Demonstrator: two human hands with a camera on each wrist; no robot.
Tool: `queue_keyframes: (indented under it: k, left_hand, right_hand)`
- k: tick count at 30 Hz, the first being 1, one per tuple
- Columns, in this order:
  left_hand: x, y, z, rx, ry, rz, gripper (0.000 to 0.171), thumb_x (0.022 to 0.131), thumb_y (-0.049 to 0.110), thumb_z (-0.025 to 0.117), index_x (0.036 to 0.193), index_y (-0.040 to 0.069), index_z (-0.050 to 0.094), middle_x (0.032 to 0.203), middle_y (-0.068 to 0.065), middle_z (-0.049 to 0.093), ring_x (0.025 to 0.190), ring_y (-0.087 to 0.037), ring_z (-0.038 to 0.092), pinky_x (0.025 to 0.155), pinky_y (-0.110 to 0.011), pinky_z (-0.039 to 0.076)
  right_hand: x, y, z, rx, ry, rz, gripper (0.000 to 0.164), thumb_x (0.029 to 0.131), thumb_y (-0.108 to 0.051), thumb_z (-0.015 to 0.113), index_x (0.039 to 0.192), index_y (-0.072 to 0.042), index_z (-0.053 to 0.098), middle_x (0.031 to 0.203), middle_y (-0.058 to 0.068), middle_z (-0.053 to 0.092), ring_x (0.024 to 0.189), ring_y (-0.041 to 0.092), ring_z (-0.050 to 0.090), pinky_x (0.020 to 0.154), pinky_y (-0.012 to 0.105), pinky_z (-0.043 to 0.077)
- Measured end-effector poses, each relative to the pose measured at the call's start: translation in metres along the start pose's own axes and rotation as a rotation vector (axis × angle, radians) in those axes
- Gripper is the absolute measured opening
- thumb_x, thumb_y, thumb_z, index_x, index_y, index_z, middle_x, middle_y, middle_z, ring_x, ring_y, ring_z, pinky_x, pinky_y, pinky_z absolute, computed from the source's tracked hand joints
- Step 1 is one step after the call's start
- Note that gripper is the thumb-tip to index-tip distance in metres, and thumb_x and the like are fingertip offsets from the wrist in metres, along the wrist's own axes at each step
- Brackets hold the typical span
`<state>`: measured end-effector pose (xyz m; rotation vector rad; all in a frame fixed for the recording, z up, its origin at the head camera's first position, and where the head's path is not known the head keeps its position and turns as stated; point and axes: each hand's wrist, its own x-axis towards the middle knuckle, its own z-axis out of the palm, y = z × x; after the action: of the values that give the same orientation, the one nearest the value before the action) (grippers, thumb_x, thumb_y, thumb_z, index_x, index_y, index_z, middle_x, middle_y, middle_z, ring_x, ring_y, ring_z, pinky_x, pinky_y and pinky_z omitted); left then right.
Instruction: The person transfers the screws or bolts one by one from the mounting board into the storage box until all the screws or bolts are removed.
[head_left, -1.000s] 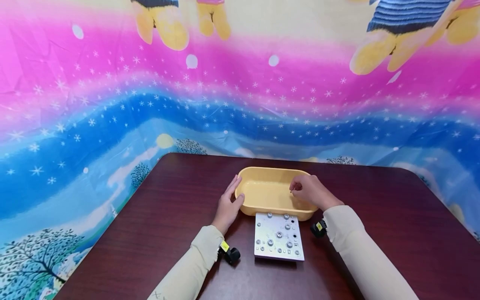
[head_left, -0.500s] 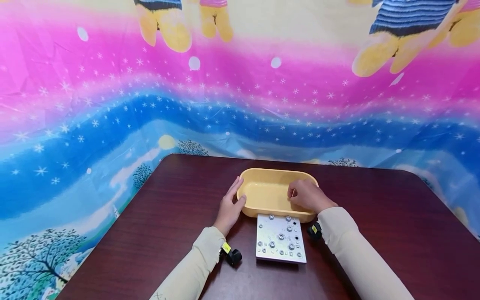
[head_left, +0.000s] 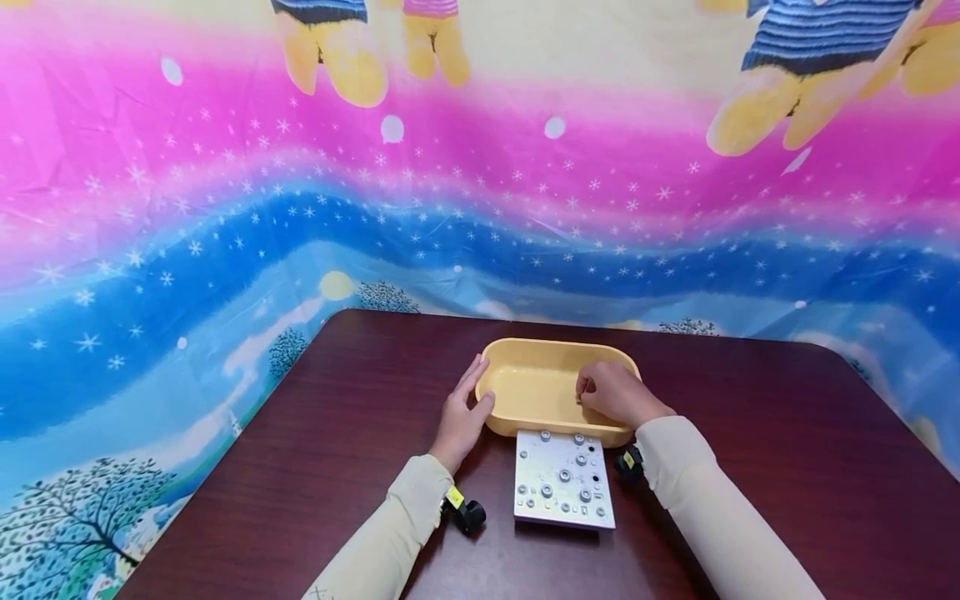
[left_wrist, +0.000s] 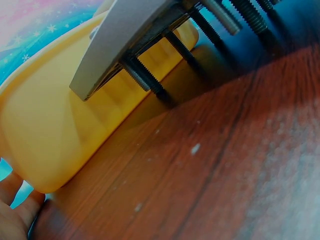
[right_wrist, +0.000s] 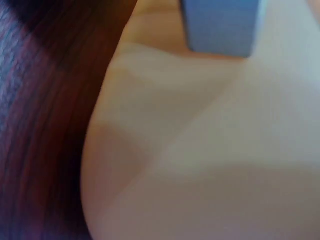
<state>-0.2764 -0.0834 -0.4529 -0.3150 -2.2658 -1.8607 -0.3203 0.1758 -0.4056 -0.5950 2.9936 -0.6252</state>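
Observation:
A yellow oblong tray (head_left: 525,421) stands on the dark table. My left hand (head_left: 459,421) rests against its left end, fingers fairly straight and thumb at the rim. In the left wrist view, fingers (left_wrist: 22,207) show beside the tray's outer wall. My right hand (head_left: 611,392) reaches into the tray's right part with curled fingers. Thumb and fingertips pinch something tiny there, too small to make out. In front of the tray lies a silver metal plate (head_left: 555,492) fitted with several socket-head bolts (head_left: 565,476). Beneath the plate, several threaded shanks (left_wrist: 181,47) stick out.
The dark wood table (head_left: 360,400) extends to both sides of the tray. A printed cloth (head_left: 480,183) hangs behind its far edge. Black wrist cameras are worn at the left cuff (head_left: 420,479) and the right cuff (head_left: 671,454).
My right hand has shifted slightly lower inside the tray. The left hand stays at the tray's end, and the whole view has drifted a little.

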Motion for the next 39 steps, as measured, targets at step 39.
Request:
queue_keyframes:
  k: [39]
  left_hand:
    - [0.008, -0.018, 0.004, 0.003, 0.013, 0.005, 0.054, 0.095, 0.010, 0.056, 0.146, 0.023, 0.046, 0.155, 0.009, 0.032, 0.142, -0.006, 0.024, 0.113, -0.035, 0.026]
  right_hand:
    - [-0.125, -0.063, -0.035, 0.049, -0.258, -0.256, 0.014, 0.079, -0.008, 0.071, 0.081, -0.019, 0.063, 0.070, -0.015, 0.053, 0.064, 0.002, 0.050, 0.058, 0.022, 0.044]
